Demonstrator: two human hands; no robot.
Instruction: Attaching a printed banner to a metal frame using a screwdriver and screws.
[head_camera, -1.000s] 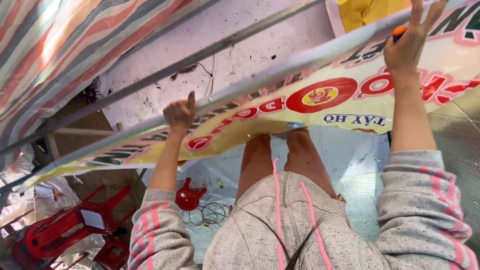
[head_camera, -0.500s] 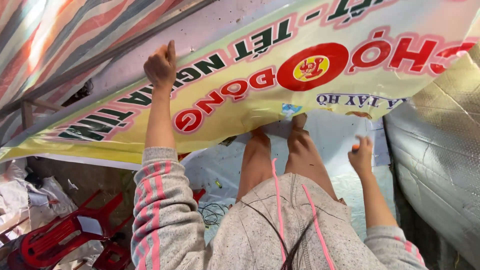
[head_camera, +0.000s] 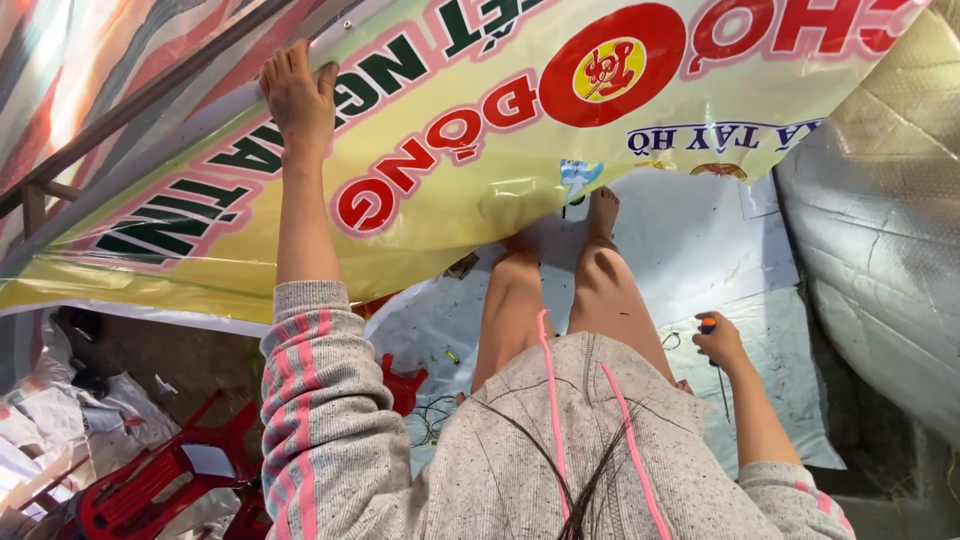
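Observation:
A large yellow banner (head_camera: 520, 160) with red, green and blue lettering and a red round emblem hangs across the upper view. My left hand (head_camera: 297, 95) is raised and grips the banner's upper edge against a metal bar (head_camera: 150, 95). My right hand (head_camera: 718, 340) is lowered beside my right thigh, closed around a small tool with an orange and blue handle (head_camera: 708, 324). My bare legs and feet (head_camera: 560, 270) stand on a white sheet (head_camera: 720, 240) below.
Red plastic chairs (head_camera: 150, 480) lie at the lower left beside crumpled sheets. A silvery padded cover (head_camera: 880, 230) fills the right side. A striped awning (head_camera: 80, 60) hangs at the upper left. Tangled cable (head_camera: 432, 415) lies near a red stool.
My right hand came down from the banner's top edge to thigh level with the tool. The left hand stayed on the banner's upper edge as the view tilted.

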